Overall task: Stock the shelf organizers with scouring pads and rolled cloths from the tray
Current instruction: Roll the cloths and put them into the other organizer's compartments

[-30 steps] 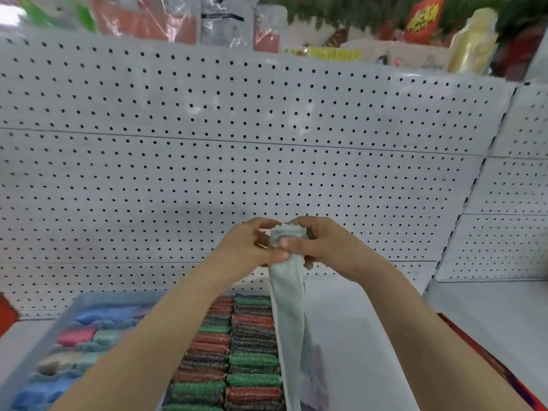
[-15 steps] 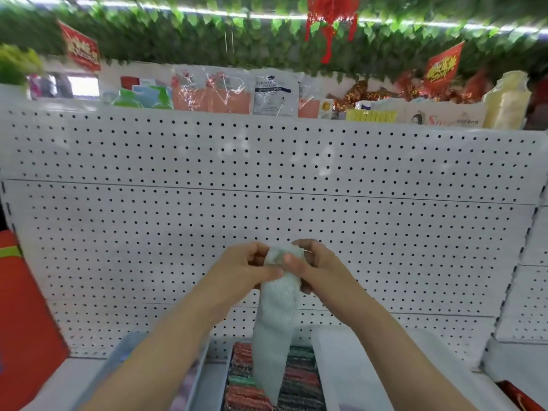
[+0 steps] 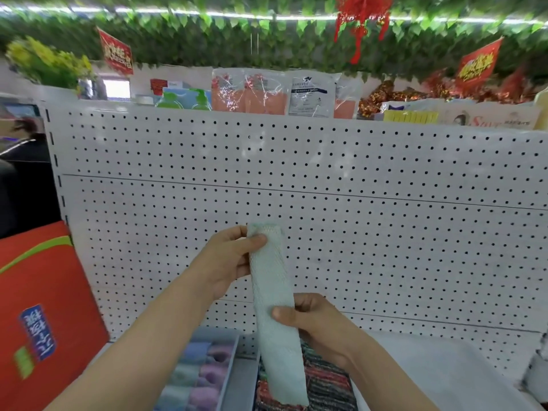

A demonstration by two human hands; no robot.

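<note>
Both of your hands are on one pale green cloth, held up in front of the white pegboard and hanging down as a long, narrow strip with a waffle-like texture. Your left hand pinches its top end, thumb across the near face and fingers curled behind, so the upper edge pokes out just above your grip. Your right hand holds the cloth lower down, about midway, with the thumb pressed on the front and the fingers wrapped round the back. The strip tilts slightly, its top leaning left and its loose bottom end dangling over the organizers at the foot of the view. Below and left of the cloth, a grey organizer holds rolled cloths in blue, pink and pale green, packed in rows. Just right of it, partly hidden behind the hanging strip and your right wrist, a second compartment is filled with scouring pads in red, green and dark stripes. A white shelf runs off to the right. At the far left stands a red panel with a blue label. Packaged goods line the top of the pegboard, under green leaf garlands and red hanging signs.
</note>
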